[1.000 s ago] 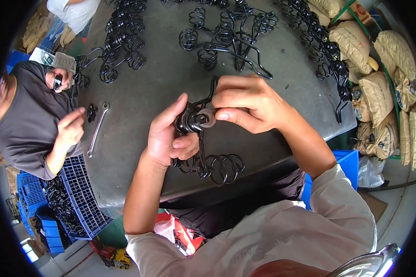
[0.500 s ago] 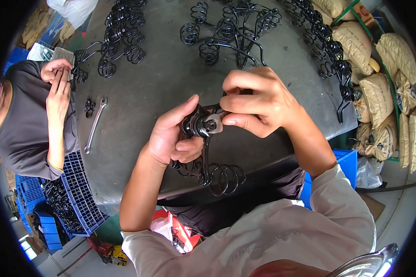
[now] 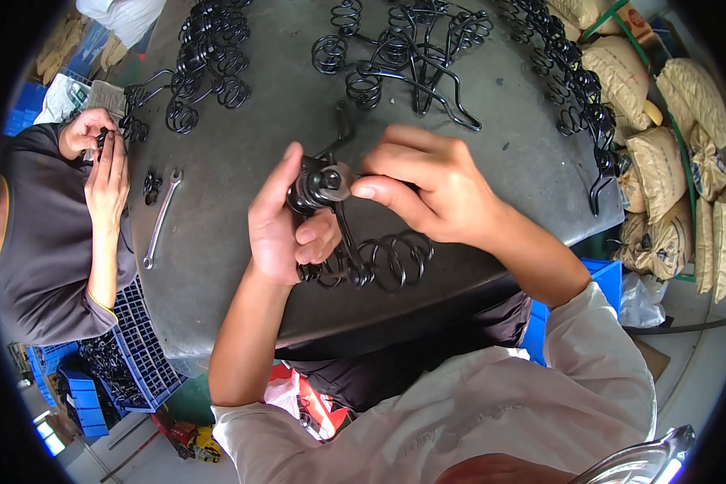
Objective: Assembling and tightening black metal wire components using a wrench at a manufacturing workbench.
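My left hand (image 3: 278, 222) is wrapped round a black metal spring assembly (image 3: 389, 256), gripping it at its clamp-like block with a bolt (image 3: 329, 179). Coils of the assembly hang below that hand, and a bent rod end sticks out beyond it. A flat grey wrench (image 3: 345, 184) sits against the bolt. The thumb and curled fingers of my right hand (image 3: 427, 181) pinch this wrench; most of its handle is hidden by the hand.
A silver wrench (image 3: 163, 219) and small black parts (image 3: 151, 187) lie on the grey table (image 3: 242, 153). Piles of black spring assemblies (image 3: 411, 56) line its far side. At left, a co-worker (image 3: 52, 234) handles a small black part near blue crates (image 3: 137, 347). Sacks (image 3: 661, 173) stand right.
Both my hands have moved left and slightly up with the spring assembly, which has tilted, showing its bent rod end. The co-worker's hands have shifted, now showing a black part.
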Demonstrator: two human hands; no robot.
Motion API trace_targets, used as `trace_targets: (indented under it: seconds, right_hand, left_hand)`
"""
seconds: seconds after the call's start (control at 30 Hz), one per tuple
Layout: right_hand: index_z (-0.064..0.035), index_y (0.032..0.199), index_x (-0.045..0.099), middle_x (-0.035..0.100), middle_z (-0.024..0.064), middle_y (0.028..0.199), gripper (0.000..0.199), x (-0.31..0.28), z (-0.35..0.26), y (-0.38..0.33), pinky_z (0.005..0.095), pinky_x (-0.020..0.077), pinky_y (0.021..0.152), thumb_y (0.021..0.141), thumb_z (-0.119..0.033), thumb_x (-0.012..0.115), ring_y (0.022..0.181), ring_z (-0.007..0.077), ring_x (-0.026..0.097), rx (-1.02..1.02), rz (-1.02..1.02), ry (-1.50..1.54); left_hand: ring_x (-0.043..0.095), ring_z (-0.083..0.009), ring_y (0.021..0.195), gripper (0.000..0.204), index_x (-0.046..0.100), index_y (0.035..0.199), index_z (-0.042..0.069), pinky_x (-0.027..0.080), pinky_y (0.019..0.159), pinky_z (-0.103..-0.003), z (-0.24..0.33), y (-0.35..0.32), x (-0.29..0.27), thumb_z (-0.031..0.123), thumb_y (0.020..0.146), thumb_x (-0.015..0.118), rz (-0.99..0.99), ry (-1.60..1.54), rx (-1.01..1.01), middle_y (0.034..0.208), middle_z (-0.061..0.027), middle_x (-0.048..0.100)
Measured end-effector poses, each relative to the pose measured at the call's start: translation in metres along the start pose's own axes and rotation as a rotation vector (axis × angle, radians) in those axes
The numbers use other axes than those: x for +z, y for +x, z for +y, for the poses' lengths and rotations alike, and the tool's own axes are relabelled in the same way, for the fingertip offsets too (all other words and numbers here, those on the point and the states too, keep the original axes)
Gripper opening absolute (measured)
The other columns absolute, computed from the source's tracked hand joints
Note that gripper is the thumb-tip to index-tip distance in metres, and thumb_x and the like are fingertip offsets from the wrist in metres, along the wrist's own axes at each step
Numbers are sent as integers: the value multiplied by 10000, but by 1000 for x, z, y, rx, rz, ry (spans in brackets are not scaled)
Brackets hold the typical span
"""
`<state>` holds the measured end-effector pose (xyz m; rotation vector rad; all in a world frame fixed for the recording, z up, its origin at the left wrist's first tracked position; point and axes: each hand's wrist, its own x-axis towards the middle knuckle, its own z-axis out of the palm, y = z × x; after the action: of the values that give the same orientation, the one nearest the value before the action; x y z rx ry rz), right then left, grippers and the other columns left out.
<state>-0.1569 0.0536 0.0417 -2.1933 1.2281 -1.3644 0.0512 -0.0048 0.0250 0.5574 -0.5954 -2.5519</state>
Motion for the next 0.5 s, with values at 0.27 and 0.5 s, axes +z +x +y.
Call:
trace_targets:
  seconds: [0.27,0.5]
  right_hand:
    - [24,906,663,599,137,784,188,-31,-4,6,351,468,583,834,-87,797,669,293,593,-33,-151,125]
    - [-40,1195,716,633,97,872,312,-46,2,11,368,509,655,886,-78,744,733,240,626,-27,-27,-13]
  left_hand:
    - [281,-93,274,632,569,1061,27,240,287,-240,2,-4,-2,625,1040,367,-64,-45,10,454,46,382]
    - [354,-88,280,631,522,1118,-18,316,299,-246,18,-3,-6,579,1066,326,-146,-169,100,460,38,429]
